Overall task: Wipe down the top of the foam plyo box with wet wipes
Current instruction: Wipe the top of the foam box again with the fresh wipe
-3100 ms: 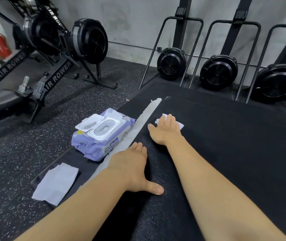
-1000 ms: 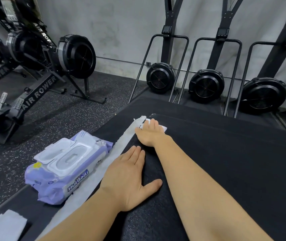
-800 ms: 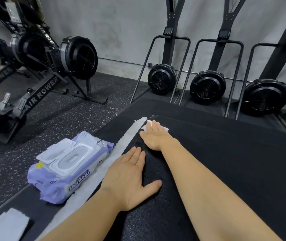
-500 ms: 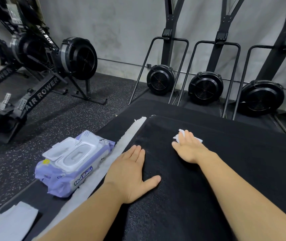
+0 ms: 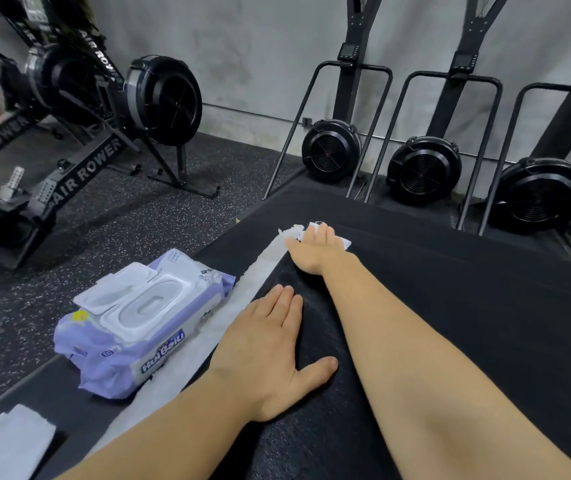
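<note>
The right hand (image 5: 315, 249) lies flat with straight fingers and presses a white wet wipe (image 5: 343, 242) onto the far left corner of the black foam plyo box (image 5: 467, 306). The left hand (image 5: 270, 348) rests flat on the box top, closer in, fingers together and thumb out. 1 purple pack of wet wipes (image 5: 142, 323) sits just left of the white strip (image 5: 253, 282) along the box edge.

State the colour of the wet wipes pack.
The wet wipes pack is lilac purple with a white flip lid, seen in the head view.
</note>
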A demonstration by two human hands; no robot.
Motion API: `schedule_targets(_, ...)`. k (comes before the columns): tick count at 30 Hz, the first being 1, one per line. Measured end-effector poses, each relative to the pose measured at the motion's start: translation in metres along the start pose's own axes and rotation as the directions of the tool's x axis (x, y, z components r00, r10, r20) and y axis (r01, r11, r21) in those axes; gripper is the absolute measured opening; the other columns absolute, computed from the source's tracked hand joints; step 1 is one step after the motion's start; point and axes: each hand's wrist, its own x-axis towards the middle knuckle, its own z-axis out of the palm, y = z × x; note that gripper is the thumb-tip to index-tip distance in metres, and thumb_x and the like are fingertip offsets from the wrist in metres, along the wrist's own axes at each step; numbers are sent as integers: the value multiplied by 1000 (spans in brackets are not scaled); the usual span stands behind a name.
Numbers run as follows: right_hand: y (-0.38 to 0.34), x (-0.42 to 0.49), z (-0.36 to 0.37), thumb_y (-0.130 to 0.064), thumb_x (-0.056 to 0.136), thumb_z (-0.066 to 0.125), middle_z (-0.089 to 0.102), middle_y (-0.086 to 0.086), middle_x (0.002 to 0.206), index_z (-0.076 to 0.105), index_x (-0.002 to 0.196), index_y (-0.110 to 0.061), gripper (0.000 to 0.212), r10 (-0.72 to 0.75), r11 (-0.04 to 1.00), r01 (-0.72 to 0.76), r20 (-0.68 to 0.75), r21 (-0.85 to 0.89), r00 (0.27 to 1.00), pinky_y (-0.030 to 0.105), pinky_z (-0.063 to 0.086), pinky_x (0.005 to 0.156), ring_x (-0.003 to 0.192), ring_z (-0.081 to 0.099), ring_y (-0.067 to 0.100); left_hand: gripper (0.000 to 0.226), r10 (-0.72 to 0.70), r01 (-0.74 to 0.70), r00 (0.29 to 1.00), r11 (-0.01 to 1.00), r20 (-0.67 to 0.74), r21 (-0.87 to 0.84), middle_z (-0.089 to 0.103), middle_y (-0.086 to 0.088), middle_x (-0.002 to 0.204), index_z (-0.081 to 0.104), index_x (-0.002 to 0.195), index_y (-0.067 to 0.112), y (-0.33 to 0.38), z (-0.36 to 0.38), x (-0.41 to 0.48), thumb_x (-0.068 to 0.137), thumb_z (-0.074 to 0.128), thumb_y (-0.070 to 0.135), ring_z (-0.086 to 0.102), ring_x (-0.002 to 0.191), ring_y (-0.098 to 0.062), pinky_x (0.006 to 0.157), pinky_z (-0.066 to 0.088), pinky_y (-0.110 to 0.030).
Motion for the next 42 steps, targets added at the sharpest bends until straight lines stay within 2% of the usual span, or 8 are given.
schedule_targets(3, 11, 2, -2, -41, 103, 20, 15, 10, 160, 17, 155, -8, 61, -82, 994, 82, 0, 66, 997, 41, 14, 120, 148, 12, 23, 104, 8, -8, 1000, 1000, 22, 2, -15, 0, 161, -7, 155, 17, 0, 0, 0, 74, -4, 83, -19, 146, -11, 121, -5, -33)
schedule_targets(8, 55, -11, -10, -39, 102, 21, 27, 7, 151, 34, 145, -12, 53, -41, 999, 41, -5, 29, 999, 45, 25, 115, 139, 25, 26, 104, 11, -11, 999, 1000, 43, 14, -12, -1, 162, -6, 155, 16, 0, -3, -2, 76, -6, 83, -18, 147, -12, 121, -5, -33)
schedule_targets(15, 121, -34, -14, -44, 101, 23, 26, 3, 149, 17, 155, -15, 61, 116, 992, -115, -13, 59, 993, 42, 22, 114, 142, 21, 20, 104, 5, -6, 999, 1000, 50, 16, -9, -3, 163, -3, 155, 14, 2, -5, -2, 77, -2, 82, -15, 148, -14, 121, -3, -34)
schedule_targets(20, 100, -20, -12, -49, 100, 22, 16, 11, 160, 16, 156, -8, 70, 230, 973, -229, -49, 22, 972, 40, 15, 118, 148, 13, 24, 107, 9, -9, 999, 1000, 45, 14, -11, -3, 162, -4, 155, 13, 2, -4, -1, 74, -4, 83, -16, 148, -14, 121, -3, -34)
schedule_targets(26, 39, 24, -12, -50, 99, 31, 34, 10, 150, 33, 149, -9, 65, 101, 995, -98, -125, 26, 987, 39, 25, 110, 141, 29, 25, 106, 20, -20, 999, 1000, 34, 5, -16, 0, 161, -9, 154, 17, 0, -1, -1, 72, -8, 84, -21, 146, -11, 120, -8, -32)
schedule_targets(32, 19, 36, -13, -36, 104, 19, 28, 12, 156, 27, 153, -9, 57, -107, 994, 107, 8, 28, 994, 42, 19, 118, 142, 23, 28, 106, 14, -15, 999, 1000, 48, 12, -17, 1, 161, -11, 154, 18, 0, -1, -1, 73, -8, 86, -22, 146, -10, 120, -8, -32)
schedule_targets(36, 50, 24, -19, -43, 101, 21, 24, 6, 159, 21, 156, -17, 60, -53, 998, 53, -23, 36, 998, 43, 22, 115, 146, 22, 25, 107, 9, -11, 998, 999, 65, 31, -16, 0, 161, -9, 155, 18, 1, -4, -1, 73, -6, 86, -20, 146, -12, 120, -8, -32)
schedule_targets(42, 115, 6, -30, -39, 101, 24, 27, 4, 158, 30, 153, -18, 56, 78, 997, -77, -20, 11, 997, 45, 21, 114, 144, 23, 24, 106, 3, -6, 997, 999, 74, 42, -13, -3, 162, -6, 155, 15, 3, -6, -2, 74, -3, 85, -18, 147, -14, 120, -7, -33)
